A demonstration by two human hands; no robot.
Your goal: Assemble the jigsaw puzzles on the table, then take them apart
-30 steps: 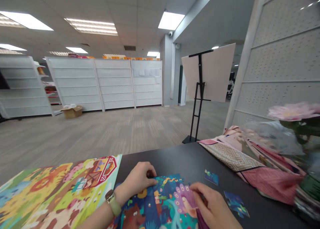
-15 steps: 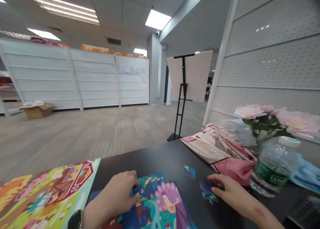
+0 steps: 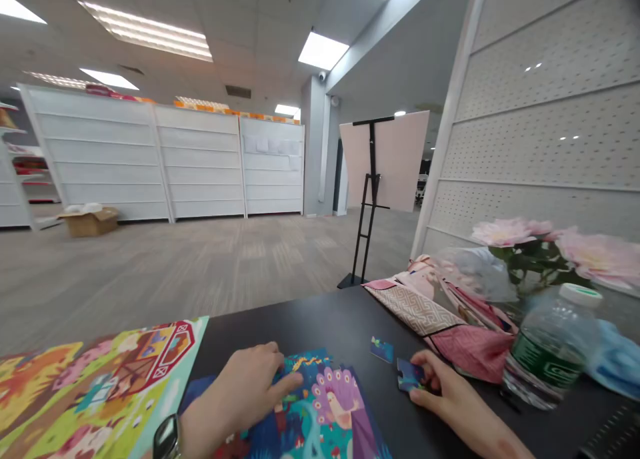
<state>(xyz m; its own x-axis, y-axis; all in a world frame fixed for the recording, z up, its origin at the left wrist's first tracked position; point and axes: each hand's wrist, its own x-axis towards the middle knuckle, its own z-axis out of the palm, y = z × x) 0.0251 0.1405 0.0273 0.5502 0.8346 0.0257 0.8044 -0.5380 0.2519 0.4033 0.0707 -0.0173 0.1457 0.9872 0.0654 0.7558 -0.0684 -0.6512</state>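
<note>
My left hand (image 3: pixel 250 389) lies on the upper left part of a colourful jigsaw puzzle (image 3: pixel 325 415) with a peacock on it, forefinger stretched out flat across the picture. My right hand (image 3: pixel 445 395) pinches a blue puzzle piece (image 3: pixel 409 376) just right of the puzzle, on the black table (image 3: pixel 325 322). A second loose blue piece (image 3: pixel 381 349) sits on the table a little beyond it, untouched.
A bright farm-picture board (image 3: pixel 100 385) covers the table's left end. To the right lie a pink patterned cloth (image 3: pixel 440 315), a plastic water bottle (image 3: pixel 550 349), pink flowers (image 3: pixel 530 235) and a blue cloth (image 3: pixel 617 369). An easel (image 3: pixel 373 199) stands on the floor behind.
My right hand has closed on the blue piece it was reaching for and lifted its edge toward the puzzle. My left forefinger has stretched out over the puzzle. The view shifted slightly.
</note>
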